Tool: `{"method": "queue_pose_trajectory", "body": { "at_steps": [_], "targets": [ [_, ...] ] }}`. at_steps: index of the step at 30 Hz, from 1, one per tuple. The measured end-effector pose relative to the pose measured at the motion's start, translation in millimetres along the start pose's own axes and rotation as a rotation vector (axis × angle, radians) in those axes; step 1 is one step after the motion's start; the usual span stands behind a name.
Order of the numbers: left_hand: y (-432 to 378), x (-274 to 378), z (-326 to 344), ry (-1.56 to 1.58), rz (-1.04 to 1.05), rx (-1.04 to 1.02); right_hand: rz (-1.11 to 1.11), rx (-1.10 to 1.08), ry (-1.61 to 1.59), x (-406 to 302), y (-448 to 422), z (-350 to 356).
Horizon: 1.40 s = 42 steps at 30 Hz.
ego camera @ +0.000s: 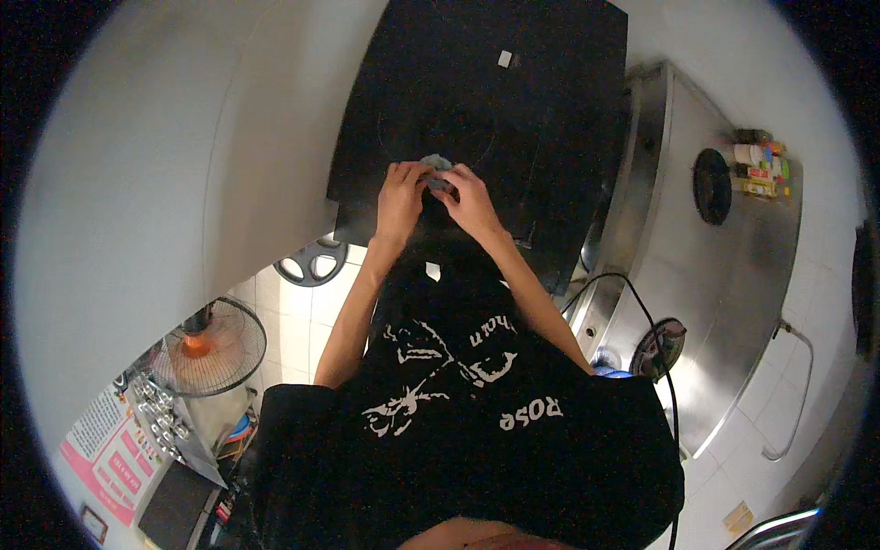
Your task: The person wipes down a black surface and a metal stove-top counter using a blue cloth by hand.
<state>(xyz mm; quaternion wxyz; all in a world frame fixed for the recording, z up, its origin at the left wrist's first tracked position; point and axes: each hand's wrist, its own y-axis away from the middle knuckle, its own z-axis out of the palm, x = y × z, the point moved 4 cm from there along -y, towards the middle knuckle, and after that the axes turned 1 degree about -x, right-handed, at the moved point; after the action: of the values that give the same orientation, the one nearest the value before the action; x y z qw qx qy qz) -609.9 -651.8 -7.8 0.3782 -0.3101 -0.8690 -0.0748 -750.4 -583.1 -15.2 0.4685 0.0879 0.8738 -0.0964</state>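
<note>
Both my hands meet over the black tabletop (440, 89), close to its near edge. Between them is a small, crumpled grey-green piece (436, 163); whether it is cloth or something soft like clay, I cannot tell. My left hand (402, 189) pinches it from the left with bent fingers. From the right, my right hand (469, 196) grips the same piece between thumb and fingers. The fingers hide its lower part. A small white block (504, 59) lies farther off on the black surface.
A pale wall (158, 151) rises close on the left. Below it stand a black stool (313, 265) and a caged fan (210, 347). To the right runs a steel counter (694, 275) with a black round lid (712, 187) and several small containers (760, 165). A black cable (650, 316) hangs near my right arm.
</note>
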Motion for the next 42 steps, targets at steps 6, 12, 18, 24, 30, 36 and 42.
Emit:
{"method": "queue_pose_trajectory", "body": {
  "at_steps": [6,12,18,24,30,36,42],
  "targets": [
    [22,24,-10,0.011,-0.050,0.243,0.166,0.160,-0.351,4,12,-13],
    [9,25,-23,0.208,-0.077,0.251,0.372,-0.010,-0.827,-17,-1,-26],
    [-1,50,-56,0.050,0.097,0.388,-0.019,0.252,-0.328,-41,-20,-63],
    [8,30,-26,-0.073,0.064,0.180,0.093,0.215,-0.013,2,2,-57],
    [4,28,-1,-0.186,0.078,0.153,0.110,0.266,-0.197,4,15,-42],
    [-21,29,29,-0.273,0.167,0.076,0.078,0.307,-0.008,28,9,-42],
    [-27,25,15,-0.244,0.076,0.092,0.067,0.354,0.077,19,-2,-61]
  ]
}}
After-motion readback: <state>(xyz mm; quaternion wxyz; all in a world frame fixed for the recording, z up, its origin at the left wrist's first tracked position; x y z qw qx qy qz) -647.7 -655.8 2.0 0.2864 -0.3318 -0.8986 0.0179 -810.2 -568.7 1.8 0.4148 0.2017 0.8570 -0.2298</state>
